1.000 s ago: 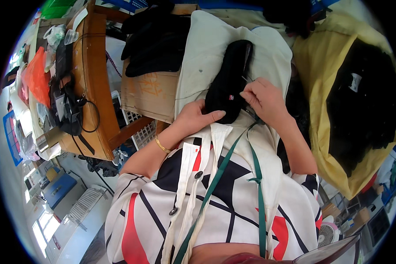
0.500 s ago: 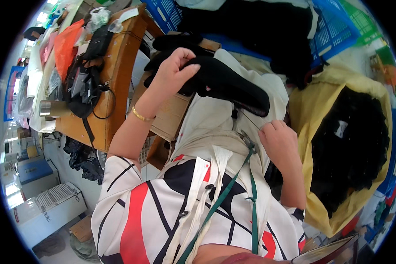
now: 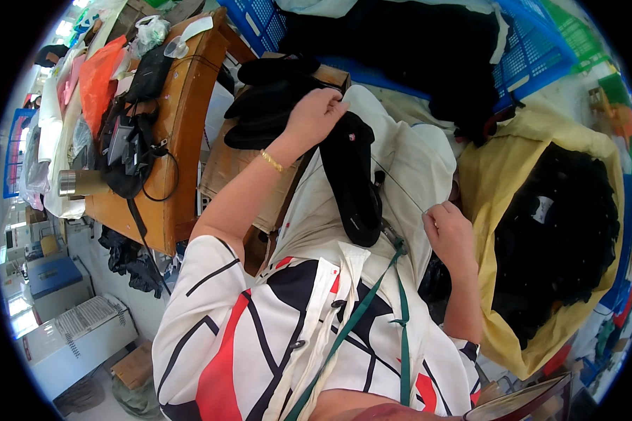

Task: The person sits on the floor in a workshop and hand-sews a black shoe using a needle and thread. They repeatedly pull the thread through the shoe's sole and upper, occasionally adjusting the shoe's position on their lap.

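My left hand [image 3: 317, 118] pinches the upper end of a long black slipper-shaped fabric piece [image 3: 353, 179], which hangs down over my lap with its rounded end toward me. A small pinkish-white mark shows near its top. Off to the right, my right hand [image 3: 448, 230] is closed on a thin thread [image 3: 400, 188] that runs taut up toward the fabric piece; whether a needle is in the fingers is too small to tell. Metal snips [image 3: 393, 237] on a green cord [image 3: 361, 303] lie on my lap, close to the fabric piece's lower end.
Several similar black pieces [image 3: 263, 105] are stacked on a cardboard box [image 3: 242, 179] at left. A wooden table [image 3: 182, 140] with bags and a steel flask [image 3: 81, 183] stands beyond. A blue crate [image 3: 534, 63] of black cloth is ahead; a yellow sack [image 3: 491, 281] of black items is right.
The black fabric piece has swung from pointing rightward to hanging toward me. My left hand has shifted right and slightly down. My right hand has moved slightly right and down, drawing out more thread.
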`<state>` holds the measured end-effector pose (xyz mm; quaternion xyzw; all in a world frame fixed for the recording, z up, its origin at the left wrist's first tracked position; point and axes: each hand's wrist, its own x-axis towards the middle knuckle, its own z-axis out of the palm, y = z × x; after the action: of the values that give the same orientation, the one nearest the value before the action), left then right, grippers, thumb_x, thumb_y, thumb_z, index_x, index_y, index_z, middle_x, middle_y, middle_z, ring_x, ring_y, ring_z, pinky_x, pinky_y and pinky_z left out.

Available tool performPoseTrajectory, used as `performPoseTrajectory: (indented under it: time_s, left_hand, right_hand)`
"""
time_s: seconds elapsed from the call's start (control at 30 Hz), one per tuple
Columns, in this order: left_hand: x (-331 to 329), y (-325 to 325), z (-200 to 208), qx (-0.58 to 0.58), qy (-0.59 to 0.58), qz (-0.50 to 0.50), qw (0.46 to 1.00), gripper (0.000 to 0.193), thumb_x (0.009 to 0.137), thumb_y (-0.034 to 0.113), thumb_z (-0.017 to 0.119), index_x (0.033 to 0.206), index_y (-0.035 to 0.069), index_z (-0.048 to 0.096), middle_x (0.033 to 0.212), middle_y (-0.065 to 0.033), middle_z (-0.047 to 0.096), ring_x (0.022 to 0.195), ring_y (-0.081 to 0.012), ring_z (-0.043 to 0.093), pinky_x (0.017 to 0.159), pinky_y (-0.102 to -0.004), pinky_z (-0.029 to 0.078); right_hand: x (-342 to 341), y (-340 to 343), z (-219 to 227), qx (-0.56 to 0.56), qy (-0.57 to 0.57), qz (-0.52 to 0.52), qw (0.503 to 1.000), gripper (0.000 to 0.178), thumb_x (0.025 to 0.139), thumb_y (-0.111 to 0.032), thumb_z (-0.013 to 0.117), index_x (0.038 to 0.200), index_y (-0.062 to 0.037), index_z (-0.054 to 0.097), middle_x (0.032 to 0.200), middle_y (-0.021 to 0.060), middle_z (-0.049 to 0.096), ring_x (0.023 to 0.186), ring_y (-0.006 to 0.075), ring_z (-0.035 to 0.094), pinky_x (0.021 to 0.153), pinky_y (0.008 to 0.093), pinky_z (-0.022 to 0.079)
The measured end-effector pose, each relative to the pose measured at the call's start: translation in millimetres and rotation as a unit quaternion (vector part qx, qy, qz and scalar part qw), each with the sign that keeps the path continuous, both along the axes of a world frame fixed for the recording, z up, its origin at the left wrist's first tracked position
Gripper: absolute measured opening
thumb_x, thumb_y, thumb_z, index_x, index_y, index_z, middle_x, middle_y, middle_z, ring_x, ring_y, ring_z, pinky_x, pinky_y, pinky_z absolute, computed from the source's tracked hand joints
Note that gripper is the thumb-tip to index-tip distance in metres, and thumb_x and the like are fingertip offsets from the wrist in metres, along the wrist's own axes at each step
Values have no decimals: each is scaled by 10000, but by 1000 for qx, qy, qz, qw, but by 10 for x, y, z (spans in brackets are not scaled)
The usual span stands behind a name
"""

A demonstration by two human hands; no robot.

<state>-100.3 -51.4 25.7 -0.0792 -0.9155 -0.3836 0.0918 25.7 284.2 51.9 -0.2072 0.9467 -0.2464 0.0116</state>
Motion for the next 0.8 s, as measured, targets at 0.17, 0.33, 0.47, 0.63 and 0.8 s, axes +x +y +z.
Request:
performPoseTrajectory:
  time_s: [0.17, 0.33, 0.47, 0.63, 0.8]
  left_hand:
    - [297, -34, 164, -46, -146, 40, 987, 573, 943, 549, 512, 821, 8, 654, 737, -149, 660, 703, -343, 634, 651, -419, 499]
    - [401, -96, 92, 103, -254, -4, 962, 436, 882, 412, 681, 880, -22, 633, 719, -134, 630, 654, -254, 613, 627, -343, 490]
    - [428, -32, 15, 233, -287, -22, 929, 263, 845, 201, 744, 928, -5, 601, 718, -87, 595, 652, -177, 569, 616, -295, 473]
    - [447, 110, 60, 176, -179, -53, 967, 240, 803, 137, 754, 885, 33, 554, 773, -105, 607, 684, -243, 588, 631, -327, 478]
    - [483, 148, -67, 125, -57, -70, 988, 226, 805, 68, 745, 887, 36, 537, 778, -66, 548, 665, -186, 515, 564, -285, 436]
  right_hand:
    - [-251, -137, -142, -108, -105, -31, 988, 136, 846, -124, 689, 902, -14, 633, 804, 115, 596, 716, 247, 617, 643, 329, 491]
    - [-724, -677, -135, -270, -168, -41, 947, 215, 883, -198, 696, 987, -15, 655, 846, 74, 620, 743, 161, 610, 687, 289, 501]
    - [-1022, -1141, -143, -356, -240, -78, 900, 249, 886, -195, 705, 1043, -8, 656, 896, 33, 632, 765, 117, 586, 695, 267, 485]
    - [-1129, -1279, -386, -361, -256, -20, 897, 234, 872, -136, 717, 1067, -22, 655, 925, 14, 620, 764, 90, 551, 680, 240, 461]
    - [-992, -1209, -577, -374, -257, -26, 891, 214, 869, -93, 708, 1067, -32, 653, 927, 10, 599, 757, 85, 540, 673, 229, 451]
